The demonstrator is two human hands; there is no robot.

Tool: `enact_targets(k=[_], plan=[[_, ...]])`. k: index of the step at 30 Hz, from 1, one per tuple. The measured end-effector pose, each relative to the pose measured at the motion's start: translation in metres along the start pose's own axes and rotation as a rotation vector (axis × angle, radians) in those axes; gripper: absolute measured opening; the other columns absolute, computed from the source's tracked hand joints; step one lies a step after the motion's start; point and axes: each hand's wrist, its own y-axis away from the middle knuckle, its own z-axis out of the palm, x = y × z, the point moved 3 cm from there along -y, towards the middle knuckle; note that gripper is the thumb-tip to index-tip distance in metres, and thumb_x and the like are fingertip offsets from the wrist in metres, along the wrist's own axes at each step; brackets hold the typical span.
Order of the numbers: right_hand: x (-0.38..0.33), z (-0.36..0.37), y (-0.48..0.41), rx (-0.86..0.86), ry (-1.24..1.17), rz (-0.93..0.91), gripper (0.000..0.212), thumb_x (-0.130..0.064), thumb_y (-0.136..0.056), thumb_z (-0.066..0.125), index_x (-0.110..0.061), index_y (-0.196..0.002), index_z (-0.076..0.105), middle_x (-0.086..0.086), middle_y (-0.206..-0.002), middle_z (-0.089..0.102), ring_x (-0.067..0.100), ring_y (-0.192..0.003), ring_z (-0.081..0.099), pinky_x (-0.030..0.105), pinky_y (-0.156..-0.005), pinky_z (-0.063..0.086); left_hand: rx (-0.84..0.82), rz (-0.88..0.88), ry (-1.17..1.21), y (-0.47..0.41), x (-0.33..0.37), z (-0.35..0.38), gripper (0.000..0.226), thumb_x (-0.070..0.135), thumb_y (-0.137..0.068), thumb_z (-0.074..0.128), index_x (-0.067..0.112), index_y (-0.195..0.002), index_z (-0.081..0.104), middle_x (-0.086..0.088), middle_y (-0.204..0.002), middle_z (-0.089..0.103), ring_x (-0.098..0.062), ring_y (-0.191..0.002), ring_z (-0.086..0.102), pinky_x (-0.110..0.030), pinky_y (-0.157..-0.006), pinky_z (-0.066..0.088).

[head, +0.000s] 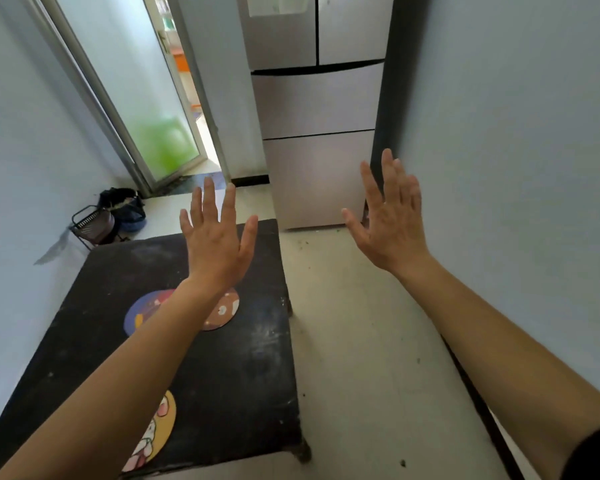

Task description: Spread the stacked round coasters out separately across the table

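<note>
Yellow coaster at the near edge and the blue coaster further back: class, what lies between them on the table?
Head view: bare dark tabletop, crossed above by the left forearm, between the yellow coaster and blue coaster.

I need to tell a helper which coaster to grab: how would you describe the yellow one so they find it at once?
Start at the black table left of the silver fridge. On its near edge, partly under the left forearm, lies the yellow coaster with a pink-and-white cartoon print. The blue coaster and brown coaster lie farther back, mid-table.
</note>
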Motion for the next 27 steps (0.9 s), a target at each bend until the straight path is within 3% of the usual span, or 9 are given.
enact_targets(k=[6,16,21,27], plan=[[0.074,0.014,-0.032,-0.046,-0.079,0.000,0.083,-0.059,-0.096,0.037,-0.022,-0.160,-0.001,0.016,-0.168,-0.005,0.034,-0.155,0.001,0.054,-0.124,0.007,-0.034,-0.070,-0.044,-0.017,0.053,0.030,0.068,0.057,-0.098,0.026,0.021,-0.155,0.019,-0.012,-0.166,0.005,-0.031,-0.153,0.002,-0.059,-0.120,0.008],[0.086,0.118,-0.121,-0.199,-0.117,-0.178,0.087,-0.060,-0.094,0.042,-0.023,-0.159,-0.003,0.016,-0.167,-0.005,0.035,-0.155,0.001,0.055,-0.124,0.008,-0.102,-0.284,-0.064,-0.075,0.039,0.124,0.068,0.057,-0.098,0.020,0.021,-0.156,0.014,-0.012,-0.167,-0.001,-0.032,-0.153,-0.003,-0.058,-0.121,0.006],[0.056,0.184,-0.185,-0.326,-0.103,-0.302,0.090,-0.055,-0.095,0.048,-0.023,-0.158,-0.008,0.014,-0.167,-0.008,0.034,-0.155,-0.002,0.048,-0.123,-0.001,-0.195,-0.456,-0.032,-0.111,0.000,0.167,0.069,0.057,-0.098,0.021,0.021,-0.156,0.013,-0.012,-0.167,-0.003,-0.032,-0.153,-0.005,-0.059,-0.120,0.005],[-0.032,0.235,-0.244,-0.423,-0.191,-0.493,0.087,-0.054,-0.096,0.045,-0.023,-0.158,-0.007,0.015,-0.168,-0.002,0.034,-0.155,0.004,0.051,-0.124,0.004,-0.206,-0.712,-0.044,-0.112,-0.064,0.164,0.068,0.057,-0.099,0.023,0.023,-0.157,0.011,-0.011,-0.167,-0.003,-0.030,-0.153,-0.003,-0.056,-0.121,0.008]])
